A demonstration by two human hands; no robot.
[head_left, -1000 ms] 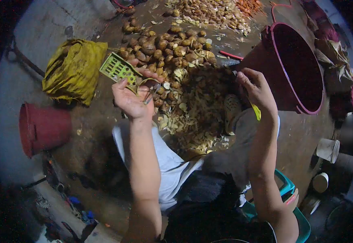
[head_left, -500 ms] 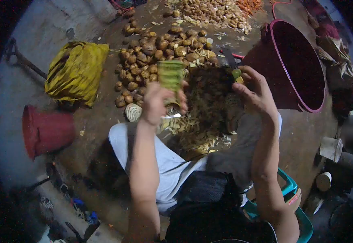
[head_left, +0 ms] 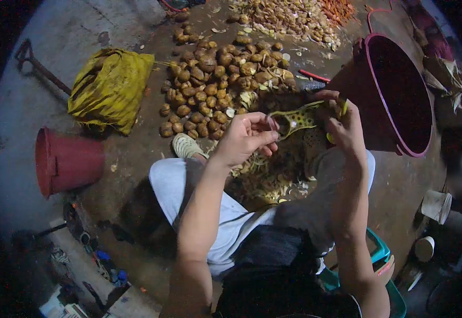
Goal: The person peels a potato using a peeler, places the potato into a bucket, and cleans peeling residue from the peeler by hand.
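Between my two hands stretches a yellow-green, flat frame-like piece with dark holes or spots (head_left: 298, 121); its exact kind I cannot make out. My left hand (head_left: 249, 139) pinches its left end between thumb and fingers. The other end reaches my right hand (head_left: 346, 127), whose fingers are curled around it, with bits of yellow showing at the fingers. Below the hands, peelings (head_left: 260, 172) lie heaped on the floor between my legs. Just beyond my left hand is a pile of brown, round tubers like potatoes (head_left: 207, 79).
A large maroon tub (head_left: 368, 95) leans at the right. On the left are a yellow sack (head_left: 111, 87) and a red bucket (head_left: 77, 161). Pale peeled pieces (head_left: 289, 21) and orange pieces (head_left: 338, 11) lie at the back. A teal stool (head_left: 379, 249) is under me.
My left hand, which held a blurred green striped piece apart on the left, has moved right towards my right hand. Both hands now hold the yellow-green piece. The view has shifted slightly.
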